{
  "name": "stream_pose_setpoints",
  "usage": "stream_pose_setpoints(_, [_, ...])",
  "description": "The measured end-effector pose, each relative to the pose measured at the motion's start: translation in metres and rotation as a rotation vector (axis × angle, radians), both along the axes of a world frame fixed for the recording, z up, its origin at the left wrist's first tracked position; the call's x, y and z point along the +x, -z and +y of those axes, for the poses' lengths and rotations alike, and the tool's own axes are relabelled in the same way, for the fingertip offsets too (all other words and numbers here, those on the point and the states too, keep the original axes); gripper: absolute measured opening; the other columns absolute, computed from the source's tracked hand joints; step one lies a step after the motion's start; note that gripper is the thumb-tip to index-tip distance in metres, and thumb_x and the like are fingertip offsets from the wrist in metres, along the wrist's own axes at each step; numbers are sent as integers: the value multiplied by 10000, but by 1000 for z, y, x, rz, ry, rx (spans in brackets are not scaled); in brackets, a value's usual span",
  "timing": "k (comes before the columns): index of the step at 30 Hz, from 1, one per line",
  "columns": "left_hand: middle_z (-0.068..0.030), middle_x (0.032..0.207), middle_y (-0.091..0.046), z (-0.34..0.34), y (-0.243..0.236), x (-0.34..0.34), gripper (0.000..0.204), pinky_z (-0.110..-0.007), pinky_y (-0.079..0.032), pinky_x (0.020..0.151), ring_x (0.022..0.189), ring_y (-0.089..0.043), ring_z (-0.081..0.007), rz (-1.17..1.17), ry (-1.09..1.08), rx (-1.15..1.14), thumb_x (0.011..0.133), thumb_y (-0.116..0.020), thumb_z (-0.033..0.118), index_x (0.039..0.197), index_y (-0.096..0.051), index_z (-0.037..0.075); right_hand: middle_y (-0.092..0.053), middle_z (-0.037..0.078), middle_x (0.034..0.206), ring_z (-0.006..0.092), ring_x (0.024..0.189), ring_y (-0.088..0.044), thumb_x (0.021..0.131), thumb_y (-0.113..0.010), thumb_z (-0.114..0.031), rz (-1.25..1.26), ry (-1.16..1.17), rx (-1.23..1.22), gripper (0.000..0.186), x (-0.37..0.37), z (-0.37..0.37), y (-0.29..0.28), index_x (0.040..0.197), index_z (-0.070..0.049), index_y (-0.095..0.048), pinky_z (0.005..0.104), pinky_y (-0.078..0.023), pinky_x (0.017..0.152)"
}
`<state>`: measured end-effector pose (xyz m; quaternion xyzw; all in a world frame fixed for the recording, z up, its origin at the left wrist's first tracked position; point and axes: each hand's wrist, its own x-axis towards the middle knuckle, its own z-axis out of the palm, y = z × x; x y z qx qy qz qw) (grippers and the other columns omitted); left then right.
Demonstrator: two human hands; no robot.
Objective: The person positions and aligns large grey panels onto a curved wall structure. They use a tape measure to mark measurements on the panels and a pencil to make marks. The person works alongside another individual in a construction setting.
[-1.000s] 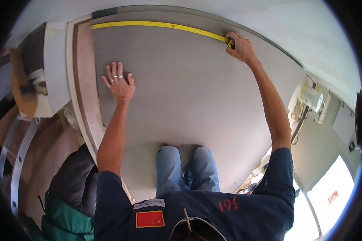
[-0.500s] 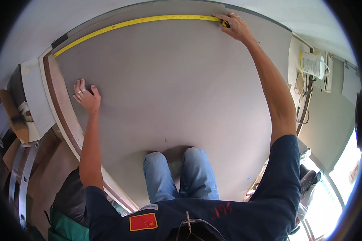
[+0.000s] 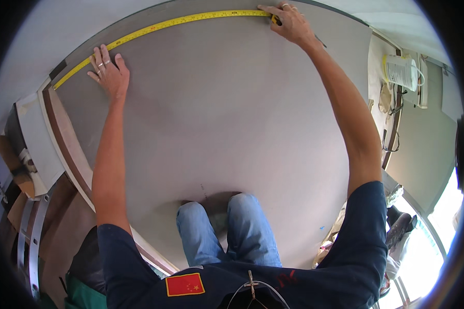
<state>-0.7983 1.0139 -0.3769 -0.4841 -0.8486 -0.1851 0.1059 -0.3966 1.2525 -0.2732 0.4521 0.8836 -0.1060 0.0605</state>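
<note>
A yellow tape measure (image 3: pixel 185 19) is drawn out along the far edge of a large grey board (image 3: pixel 232 113), its free end at the board's left edge. My right hand (image 3: pixel 292 26) is closed around the tape's case at the far end, index finger stretched left along the blade. The case is mostly hidden by the fingers. My left hand (image 3: pixel 111 74) lies with fingers spread, fingertips touching the blade near its left end. A thin dark object (image 3: pixel 320 41) shows beside my right wrist; its kind is unclear. My knees (image 3: pixel 216 216) are on the board's near part.
A white wall (image 3: pixel 428 26) borders the far edge. On the right stands a white bucket (image 3: pixel 401 72), with cables (image 3: pixel 395 121) nearer me. To the left are a brown-and-white frame edge (image 3: pixel 64 123), a metal ladder-like piece (image 3: pixel 34 247) and a green bag (image 3: pixel 85 294).
My left hand has moved up from the bare board onto the tape's blade. The right hand and tape sit slightly farther up and left in the view.
</note>
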Motion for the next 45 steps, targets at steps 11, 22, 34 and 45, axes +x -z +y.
stream_pose_setpoints(11, [-118, 1552, -192, 6, -1, 10, 600, -591, -72, 1125, 1439, -105, -348, -26, -8, -104, 957, -353, 364, 1480, -262, 84, -571, 59, 1154, 227, 1056, -556, 879, -612, -349, -14, -82, 221, 441, 34, 15, 25, 1313, -334, -535, 386, -494, 933])
stream_pose_setpoints(22, [-111, 1552, -188, 7, -7, 9, 604, -582, -55, 1130, 1440, -97, -346, -45, -3, -112, 943, -395, 333, 1479, -264, 87, -562, 47, 1098, 260, 1030, -541, 857, -647, -298, 125, -40, 333, 392, 37, 7, 37, 1243, -262, -585, 440, -437, 873])
stream_pose_setpoints(34, [-86, 1551, -193, 7, -5, 9, 593, -590, -61, 1127, 1440, -104, -336, -34, -11, -89, 950, -379, 332, 1484, -252, 108, -567, 58, 1107, 262, 1054, -541, 854, -657, -290, 199, 35, 298, 395, 36, 0, 40, 1239, -237, -587, 442, -424, 893])
stream_pose_setpoints(45, [-92, 1556, -183, 6, -3, 8, 596, -594, -63, 1124, 1444, -91, -334, -20, -10, -98, 956, -359, 348, 1483, -251, 91, -588, 22, 1055, 240, 1000, -550, 857, -657, -280, 225, 66, 450, 309, 39, 3, 42, 1158, -217, -622, 419, -411, 879])
